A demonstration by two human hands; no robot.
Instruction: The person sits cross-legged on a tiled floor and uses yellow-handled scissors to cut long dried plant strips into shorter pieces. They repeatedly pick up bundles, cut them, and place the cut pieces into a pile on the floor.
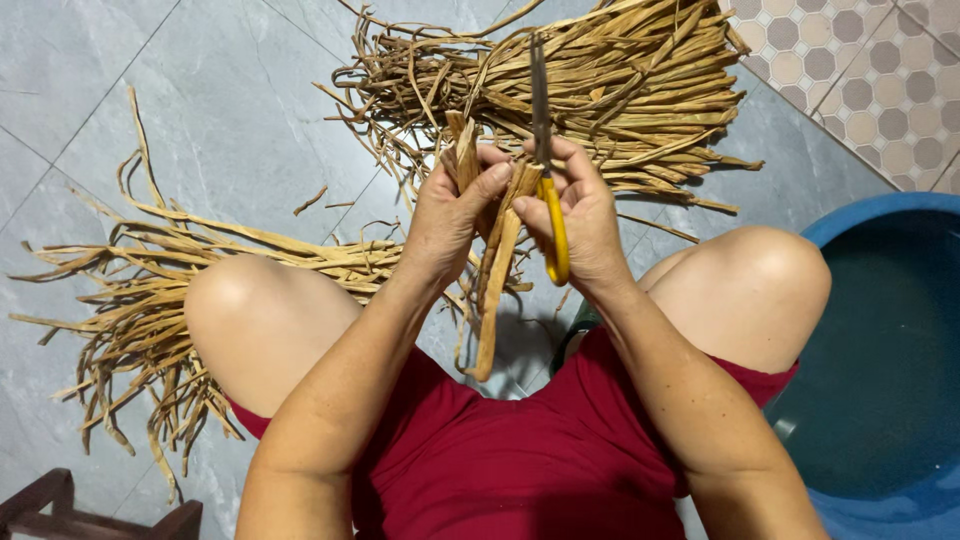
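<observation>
Head view, looking down over two bare knees and red shorts (520, 460). Left hand (450, 215) is closed around a small bunch of dried strips (495, 270), thumb pressed on top near the upper end; the strips hang down between the knees. Right hand (580, 225) is closed on scissors (548, 190) with yellow handles, fingers through the loops, dark blades pointing up and away, shut or nearly so, just beside the top of the held strips. Both hands touch at the fingertips. A large bundle of the same dried strips (620, 90) lies on the grey tile floor (230, 110) beyond the hands. A second loose pile (150, 310) lies by the left knee. A blue tub (880, 360) stands by the right knee. Dark wooden frame (60, 505) at lower left corner.
</observation>
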